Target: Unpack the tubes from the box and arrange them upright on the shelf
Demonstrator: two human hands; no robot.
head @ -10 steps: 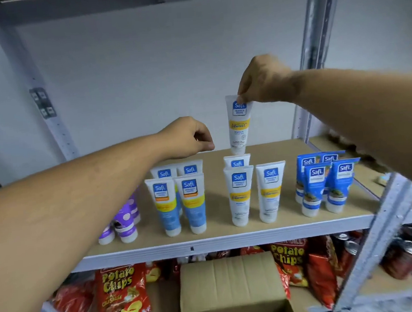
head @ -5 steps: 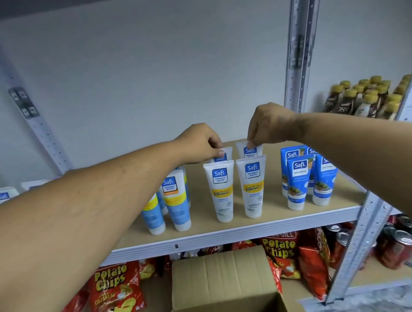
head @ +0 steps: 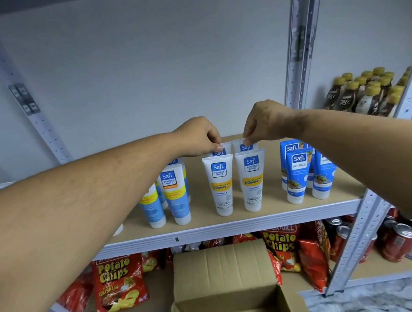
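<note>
Where the shelf (head: 267, 200) meets a pale wall (head: 154, 72), tubes stand upright.
Left hand (head: 198, 137) and right hand (head: 264, 122) each pinch a rear tube's top.

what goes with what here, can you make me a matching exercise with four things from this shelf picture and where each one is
Things:
1. blue tubes
2. chip bags
3. brown bottles
4. cardboard box

Places:
A. lower shelf, left of the box
B. neighbouring shelf bay, far right
C. in front, below the tube shelf, flaps open
D. right end of the tube shelf

Pairs: 1-D, 2-A, 3-B, 4-C
</note>
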